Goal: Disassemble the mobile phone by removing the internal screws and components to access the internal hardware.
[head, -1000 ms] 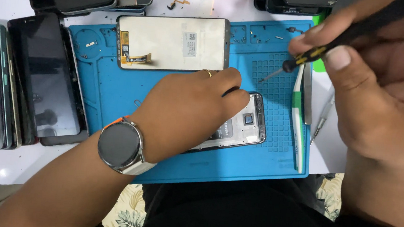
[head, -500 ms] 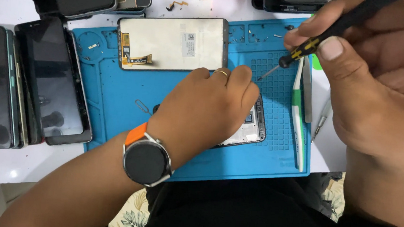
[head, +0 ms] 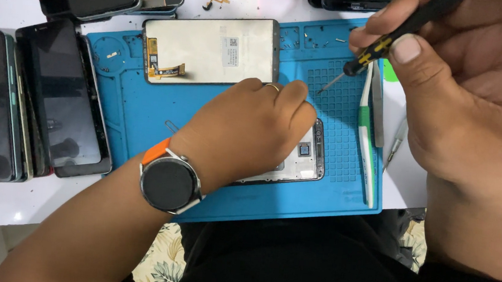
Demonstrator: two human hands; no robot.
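While the left hand (head: pixel 246 128) is pressed flat on the opened phone (head: pixel 306 157), the screwdriver (head: pixel 384 41) is pinched in the right hand (head: pixel 463 98), its tip angled down-left, just beyond the left fingertips.

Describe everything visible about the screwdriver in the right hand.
The slim black-handled screwdriver has yellow markings near its lower collar and a thin metal shaft ending in a fine tip. The right hand pinches it between thumb and fingers, tilted so the tip points down and left. The tip hangs over the gridded part of the blue silicone work mat, just right of the left hand's fingertips. Whether the tip touches the mat cannot be told. The handle's upper end runs out of view.
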